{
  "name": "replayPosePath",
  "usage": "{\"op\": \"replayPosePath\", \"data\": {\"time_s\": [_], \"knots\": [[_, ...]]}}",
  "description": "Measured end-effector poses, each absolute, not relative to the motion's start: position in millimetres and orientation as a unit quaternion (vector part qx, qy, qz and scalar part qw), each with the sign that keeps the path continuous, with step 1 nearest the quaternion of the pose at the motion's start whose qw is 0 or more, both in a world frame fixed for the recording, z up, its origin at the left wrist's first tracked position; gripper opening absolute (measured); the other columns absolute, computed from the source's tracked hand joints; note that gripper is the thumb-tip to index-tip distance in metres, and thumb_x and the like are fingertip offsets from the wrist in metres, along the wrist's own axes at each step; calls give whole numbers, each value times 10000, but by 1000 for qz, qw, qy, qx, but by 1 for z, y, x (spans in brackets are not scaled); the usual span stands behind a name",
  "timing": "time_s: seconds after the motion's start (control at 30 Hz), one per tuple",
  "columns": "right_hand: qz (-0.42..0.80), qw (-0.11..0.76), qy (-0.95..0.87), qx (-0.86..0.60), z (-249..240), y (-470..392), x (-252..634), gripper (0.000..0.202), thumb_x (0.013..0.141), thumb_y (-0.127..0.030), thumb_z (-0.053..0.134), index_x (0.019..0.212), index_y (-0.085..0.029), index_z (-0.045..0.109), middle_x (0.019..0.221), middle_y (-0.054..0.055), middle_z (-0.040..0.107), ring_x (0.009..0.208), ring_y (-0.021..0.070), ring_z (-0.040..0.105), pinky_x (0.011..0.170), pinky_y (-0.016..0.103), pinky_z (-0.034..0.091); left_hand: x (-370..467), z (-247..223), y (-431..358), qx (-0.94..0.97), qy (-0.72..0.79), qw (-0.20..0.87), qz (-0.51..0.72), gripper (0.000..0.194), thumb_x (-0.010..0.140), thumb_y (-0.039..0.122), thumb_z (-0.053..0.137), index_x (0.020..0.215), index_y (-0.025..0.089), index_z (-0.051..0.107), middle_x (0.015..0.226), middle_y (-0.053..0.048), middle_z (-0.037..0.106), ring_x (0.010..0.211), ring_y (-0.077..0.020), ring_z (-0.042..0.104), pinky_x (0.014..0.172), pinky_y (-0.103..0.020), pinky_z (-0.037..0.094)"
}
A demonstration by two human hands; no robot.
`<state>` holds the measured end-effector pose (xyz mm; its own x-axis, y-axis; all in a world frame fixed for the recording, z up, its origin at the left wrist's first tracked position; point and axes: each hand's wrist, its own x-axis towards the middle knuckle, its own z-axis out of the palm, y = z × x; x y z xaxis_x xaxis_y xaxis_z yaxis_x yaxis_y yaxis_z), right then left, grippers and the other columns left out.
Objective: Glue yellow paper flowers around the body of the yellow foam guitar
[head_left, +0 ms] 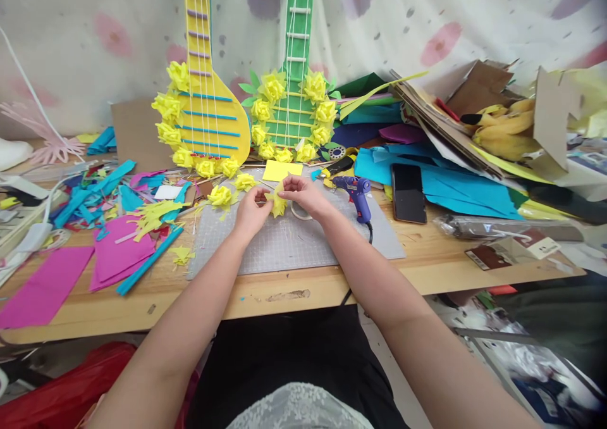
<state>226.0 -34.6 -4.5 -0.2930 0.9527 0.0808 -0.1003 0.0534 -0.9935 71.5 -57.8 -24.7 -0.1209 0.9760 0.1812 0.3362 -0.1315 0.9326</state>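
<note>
From where I steer, the first worry is crushing: if the hands squeeze too firmly, the thin petals of the yellow paper flower (279, 206) could crease or tear. A petal could also pull loose if the two grips drew apart. The glue gun (359, 196) lies just right of the right hand (307, 195), so a careless sweep of that wrist might knock it; whether it is hot, I cannot tell. The flower itself looks ruffled and pointed, its petals spread unevenly, its core partly hidden by fingers. I have it between both hands, the left hand (251, 211) pinching one side and the right pinching the other, fingertips near each other. It sits above the rear part of the grey cutting mat (279, 252), set in from the counter's (294, 285) front edge, near its middle.
</note>
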Motion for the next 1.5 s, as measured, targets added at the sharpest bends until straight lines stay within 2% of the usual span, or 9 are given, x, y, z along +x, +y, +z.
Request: {"op": "replayPosePath", "data": {"time_s": [0.27,0.47,0.6,0.73,0.93,1.03,1.13,1.3,1.5], "knots": [[521,446,-606,-404,-14,-32,225,238,571,-249,702,722,-196,526,640,-62,520,604,92,475,645,267,400,72,-31,-60,574,567,322,495,194,661,159,616,850,192,584,900,-30,644,763,-137,593,699,-286,500],[454,430,-654,-425,-19,-30,221,165,608,-190,651,740,-191,551,713,-34,570,701,125,535,751,305,432,71,-34,-59,573,555,329,506,202,660,150,614,856,186,582,883,-30,629,761,-135,596,685,-277,507],[353,409,-703,-463,-16,-35,220,123,656,-169,618,763,-203,568,752,-10,612,786,163,549,825,359,429,71,-35,-58,572,552,330,508,194,664,143,611,850,189,583,866,-25,628,755,-134,600,684,-276,509],[257,377,-741,-493,-10,-44,220,147,677,-129,594,799,-212,584,785,17,642,889,214,526,874,410,414,72,-37,-58,572,552,332,508,200,666,144,613,858,189,581,850,-20,620,749,-132,599,695,-279,513],[200,368,-768,-484,-8,-49,216,237,675,-102,565,883,-215,560,904,37,639,909,221,517,901,420,409,71,-37,-58,573,555,330,504,186,671,141,609,847,189,571,860,-26,621,765,-139,606,711,-289,512],[206,381,-756,-490,-13,-45,215,376,650,-102,572,1013,-191,530,1019,73,611,955,221,519,890,401,416,71,-37,-58,575,556,328,503,196,670,138,608,855,191,573,881,-31,625,772,-145,606,708,-292,509],[254,387,-729,-504,-19,-40,214,467,627,-113,588,1080,-185,497,1043,80,589,957,207,532,859,378,436,72,-36,-60,578,562,323,496,204,670,138,605,866,190,577,880,-32,624,769,-147,598,702,-291,499],[321,396,-701,-499,-21,-36,216,470,607,-128,577,1062,-195,477,1019,55,588,910,178,550,852,370,450,74,-29,-62,573,569,318,497,196,673,145,592,864,186,574,887,-29,619,789,-143,593,712,-283,487],[369,417,-671,-490,-16,-38,218,435,591,-105,489,1014,-204,471,973,41,598,866,163,559,808,349,467,84,-26,-60,571,618,263,472,266,703,294,656,917,188,539,983,-57,614,819,-157,578,742,-313,469]]}}
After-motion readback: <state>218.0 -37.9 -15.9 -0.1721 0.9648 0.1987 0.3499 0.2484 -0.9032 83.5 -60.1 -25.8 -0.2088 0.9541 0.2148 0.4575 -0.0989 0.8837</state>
